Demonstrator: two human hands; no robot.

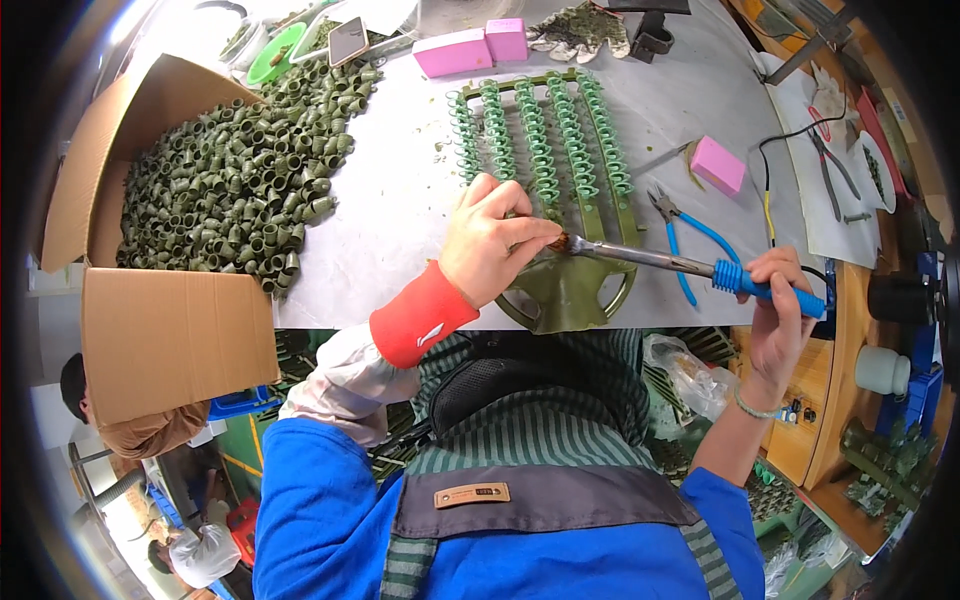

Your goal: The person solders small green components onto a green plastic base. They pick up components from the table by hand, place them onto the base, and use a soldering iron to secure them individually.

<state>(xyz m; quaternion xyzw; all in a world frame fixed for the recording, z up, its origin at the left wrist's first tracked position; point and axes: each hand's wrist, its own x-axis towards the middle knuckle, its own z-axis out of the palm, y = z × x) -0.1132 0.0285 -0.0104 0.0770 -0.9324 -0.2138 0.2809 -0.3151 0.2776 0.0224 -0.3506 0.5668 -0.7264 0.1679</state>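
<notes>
My right hand grips the ribbed blue handle of a soldering iron, whose metal shaft points left across an olive-green frame. That frame has a broad, handle-like near end and several bars lined with light-green ring-shaped pieces. My left hand, with a red wristband, is closed, its fingertips pinched beside the iron's brownish tip above the frame. What those fingers hold, if anything, is hidden.
At left, a cardboard box spills many small dark-green cups onto the table. Blue-handled pliers and a pink block lie right of the frame. Pink blocks, a phone and a glove lie at the back.
</notes>
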